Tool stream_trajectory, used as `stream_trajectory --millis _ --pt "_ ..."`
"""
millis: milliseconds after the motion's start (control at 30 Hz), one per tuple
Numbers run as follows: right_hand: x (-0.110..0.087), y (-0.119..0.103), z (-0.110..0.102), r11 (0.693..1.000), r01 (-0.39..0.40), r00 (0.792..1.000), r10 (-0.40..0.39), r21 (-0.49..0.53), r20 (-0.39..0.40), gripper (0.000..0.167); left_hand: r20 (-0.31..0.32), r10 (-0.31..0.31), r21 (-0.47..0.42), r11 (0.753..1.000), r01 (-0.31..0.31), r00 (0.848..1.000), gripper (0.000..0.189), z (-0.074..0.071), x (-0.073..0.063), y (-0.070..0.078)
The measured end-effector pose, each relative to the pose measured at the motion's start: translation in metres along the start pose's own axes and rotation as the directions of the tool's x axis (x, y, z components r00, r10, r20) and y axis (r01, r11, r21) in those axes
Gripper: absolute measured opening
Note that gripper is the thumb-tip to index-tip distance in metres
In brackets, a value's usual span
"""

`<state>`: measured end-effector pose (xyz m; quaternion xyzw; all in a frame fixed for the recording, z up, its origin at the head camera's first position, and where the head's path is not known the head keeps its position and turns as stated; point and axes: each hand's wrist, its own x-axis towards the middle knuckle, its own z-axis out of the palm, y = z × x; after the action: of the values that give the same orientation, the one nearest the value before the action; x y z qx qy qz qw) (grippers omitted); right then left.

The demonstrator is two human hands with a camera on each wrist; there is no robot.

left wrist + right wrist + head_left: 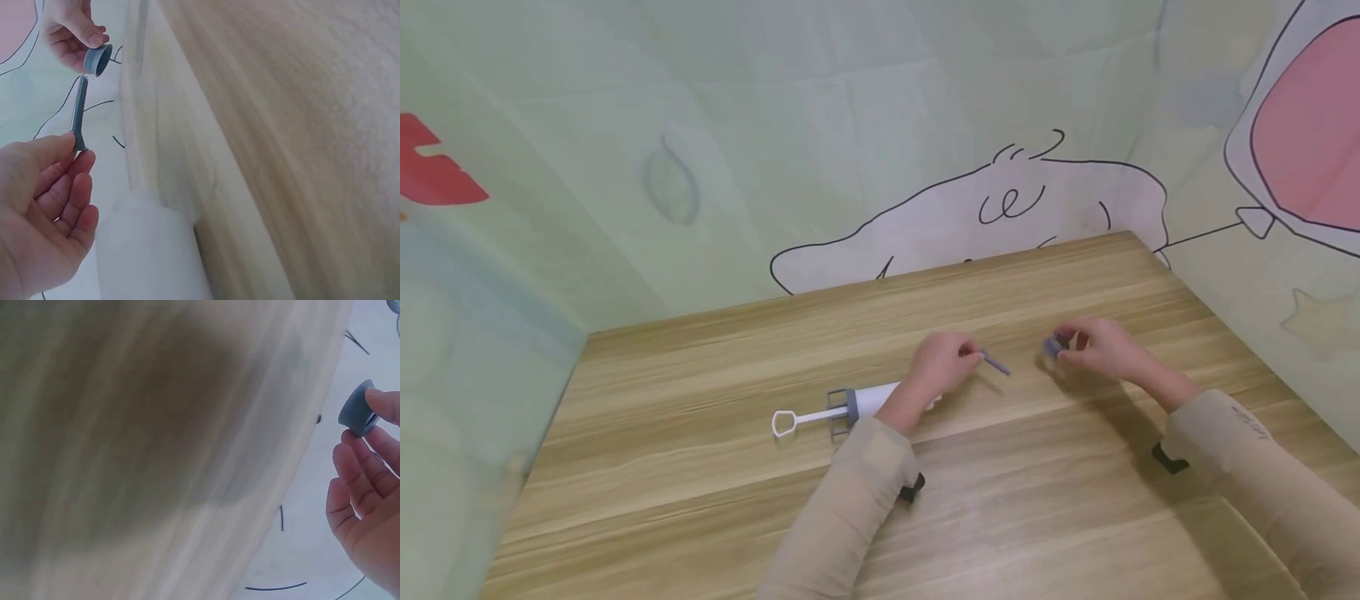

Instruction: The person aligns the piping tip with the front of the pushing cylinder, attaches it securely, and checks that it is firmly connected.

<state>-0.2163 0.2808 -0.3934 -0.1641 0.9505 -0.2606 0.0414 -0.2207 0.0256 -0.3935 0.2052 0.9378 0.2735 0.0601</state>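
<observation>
Tube (868,398): white, lying on wood-grain table (662,500); landmark.
Collar (852,406): blue-grey, tube's left end, frame-like tabs either side.
Rod (820,415): white, loop-ended, runs left from tube.
Left hand (942,362): just right of tube, pinching stick; wrist crosses in front of tube's right part, partly hiding it.
Stick (997,362): thin, blue-grey, right of tube.
Right hand (1103,346): further right of tube, apart from left hand, fingertips on small piece.
Small piece (1052,346): blue-grey, right of tube past stick; details blurred.
Backdrop (760,142): pale green, beyond tube; pink balloon (1311,125) printed far right of tube.
</observation>
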Motion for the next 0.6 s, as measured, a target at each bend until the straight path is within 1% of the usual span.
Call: stream_trajectory --millis 133,300,433,600 --pt "0.001 -0.005 -0.003 0.999 0.028 0.999 -0.028 0.017 -0.032 0.035 -0.048 -0.004 -0.017 1.000 0.003 0.999 0.013 -0.006 -0.003 -0.003" --pt "0.000 -0.013 -0.005 0.997 0.058 0.996 -0.056 0.041 -0.065 0.034 -0.102 -0.053 -0.081 0.996 0.045 0.993 0.014 -0.013 -0.008 -0.005" --pt "0.000 -0.019 -0.005 0.997 0.052 0.995 -0.047 0.062 -0.089 0.031 -0.170 -0.090 -0.127 0.990 0.069 0.981 0.015 -0.017 -0.012 -0.005" --pt "0.001 -0.027 0.000 0.991 0.089 0.987 -0.073 0.104 -0.145 0.029 -0.263 -0.081 -0.157 0.987 0.040 0.962 0.016 -0.021 -0.018 -0.004"
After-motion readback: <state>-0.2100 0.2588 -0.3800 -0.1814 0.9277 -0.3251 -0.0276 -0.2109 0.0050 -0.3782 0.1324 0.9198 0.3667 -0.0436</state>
